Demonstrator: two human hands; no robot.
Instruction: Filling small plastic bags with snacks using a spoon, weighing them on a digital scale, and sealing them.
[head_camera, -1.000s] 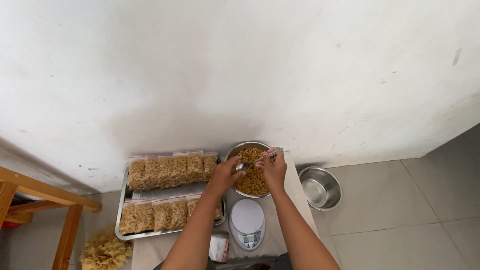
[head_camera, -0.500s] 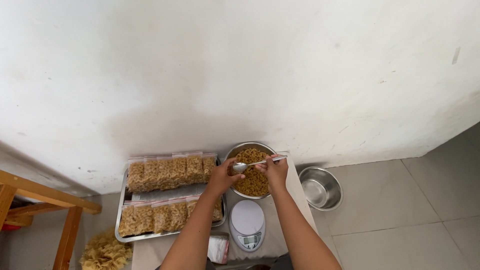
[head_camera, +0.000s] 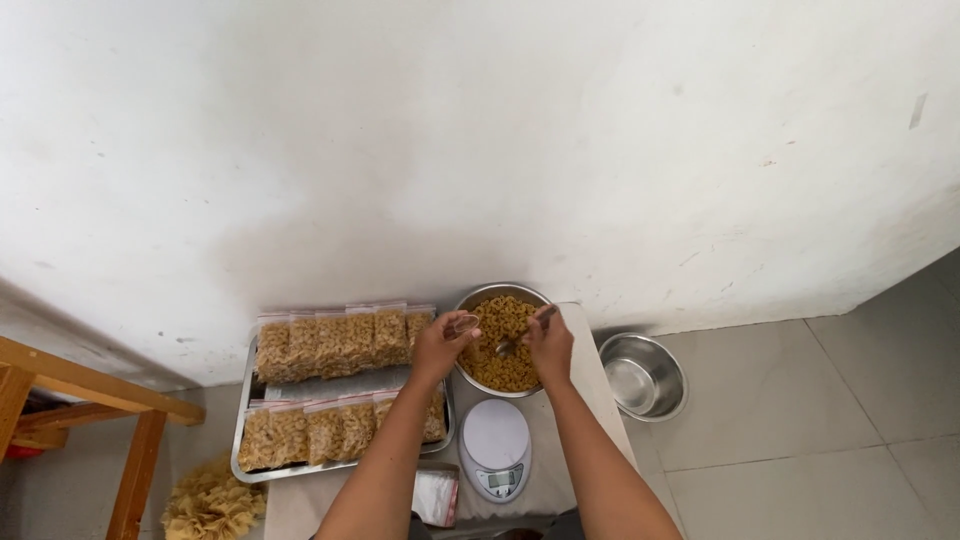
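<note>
Both hands (head_camera: 495, 345) crowd bowl (head_camera: 478, 300) beside tray (head_camera: 246, 400)

**Two bare forearms, nothing worn**

Both arms enter from the lower edge, bare along the whole visible length, from near the elbow to the fingertips. No sleeve, cuff or glove covers either. The left hand (head_camera: 440, 345) and the right hand (head_camera: 550, 343) show no ring, watch or band (though the fingers are small and partly hidden at this distance).
</note>
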